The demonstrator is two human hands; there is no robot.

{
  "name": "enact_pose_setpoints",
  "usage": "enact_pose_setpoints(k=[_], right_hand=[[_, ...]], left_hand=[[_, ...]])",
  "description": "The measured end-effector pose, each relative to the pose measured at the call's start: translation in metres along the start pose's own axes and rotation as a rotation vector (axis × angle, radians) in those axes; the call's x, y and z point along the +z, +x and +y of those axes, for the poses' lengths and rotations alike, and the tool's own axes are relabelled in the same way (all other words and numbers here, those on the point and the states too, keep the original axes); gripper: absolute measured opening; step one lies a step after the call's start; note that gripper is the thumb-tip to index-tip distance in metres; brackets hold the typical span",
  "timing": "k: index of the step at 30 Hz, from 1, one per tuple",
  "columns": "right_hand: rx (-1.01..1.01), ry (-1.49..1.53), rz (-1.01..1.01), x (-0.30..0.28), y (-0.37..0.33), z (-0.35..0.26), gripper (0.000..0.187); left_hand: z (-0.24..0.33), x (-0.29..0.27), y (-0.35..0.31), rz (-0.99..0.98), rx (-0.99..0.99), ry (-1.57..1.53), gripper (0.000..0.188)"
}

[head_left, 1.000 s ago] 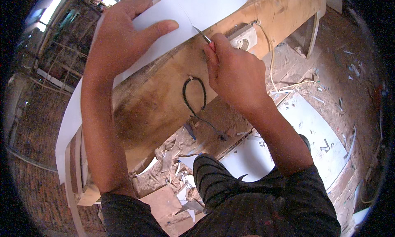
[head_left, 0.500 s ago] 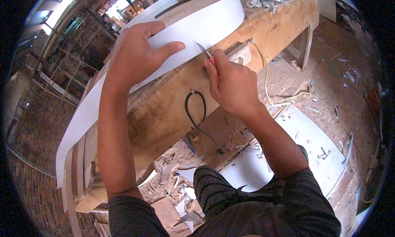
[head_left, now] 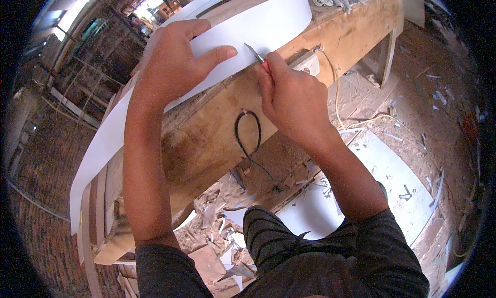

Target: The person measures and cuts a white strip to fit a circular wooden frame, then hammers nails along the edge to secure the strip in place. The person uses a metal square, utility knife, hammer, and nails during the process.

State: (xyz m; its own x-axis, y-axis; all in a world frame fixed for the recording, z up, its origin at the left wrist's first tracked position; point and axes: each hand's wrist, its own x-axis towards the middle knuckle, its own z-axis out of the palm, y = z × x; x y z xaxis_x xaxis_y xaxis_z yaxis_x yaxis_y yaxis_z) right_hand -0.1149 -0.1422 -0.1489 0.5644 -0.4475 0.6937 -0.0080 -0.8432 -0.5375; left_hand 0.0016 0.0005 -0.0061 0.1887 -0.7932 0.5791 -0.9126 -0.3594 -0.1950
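Note:
A long white strip (head_left: 268, 24) of thin sheet runs along the workbench, curving up at its far right end. Over its far edge go the fingers of my left hand (head_left: 173, 60), partly hidden, while the thumb lies stretched across its near face, so the hand grips the strip. My right hand (head_left: 297, 94) is closed round the red handle of a knife (head_left: 254, 53). The pointed blade aims up and left, its tip at the white face just right of my left thumb. Whether the tip touches the strip I cannot tell.
The wooden workbench (head_left: 217, 122) has a white socket (head_left: 310, 64) and a black cable loop (head_left: 248, 132) on its front side. A pale cord (head_left: 338, 96) hangs to the floor. Offcuts and a large white sheet (head_left: 385, 169) lie around my legs.
The knife and my right hand have shifted slightly up and left along the strip. My left hand keeps its place on the strip, and the whole view has moved a little.

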Motion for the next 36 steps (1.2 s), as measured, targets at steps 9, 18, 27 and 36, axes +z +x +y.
enact_pose_setpoints(k=[9, 18, 27, 36], right_hand=[[0.023, -0.011, 0.015, 0.006, -0.004, -0.001, 0.02], [0.029, 0.118, 0.099, 0.0, 0.0, 0.021, 0.029], [0.12, -0.156, 0.511, -0.074, 0.156, 0.223, 0.051], [0.565, 0.343, 0.068, -0.076, 0.234, 0.259, 0.047]], left_hand=[[0.001, -0.003, 0.0, -0.014, -0.004, -0.021, 0.052], [-0.004, 0.008, -0.007, 0.107, -0.007, 0.183, 0.063], [0.005, 0.001, -0.006, 0.074, -0.087, 0.051, 0.052], [0.017, -0.009, -0.003, -0.058, -0.175, -0.018, 0.051]])
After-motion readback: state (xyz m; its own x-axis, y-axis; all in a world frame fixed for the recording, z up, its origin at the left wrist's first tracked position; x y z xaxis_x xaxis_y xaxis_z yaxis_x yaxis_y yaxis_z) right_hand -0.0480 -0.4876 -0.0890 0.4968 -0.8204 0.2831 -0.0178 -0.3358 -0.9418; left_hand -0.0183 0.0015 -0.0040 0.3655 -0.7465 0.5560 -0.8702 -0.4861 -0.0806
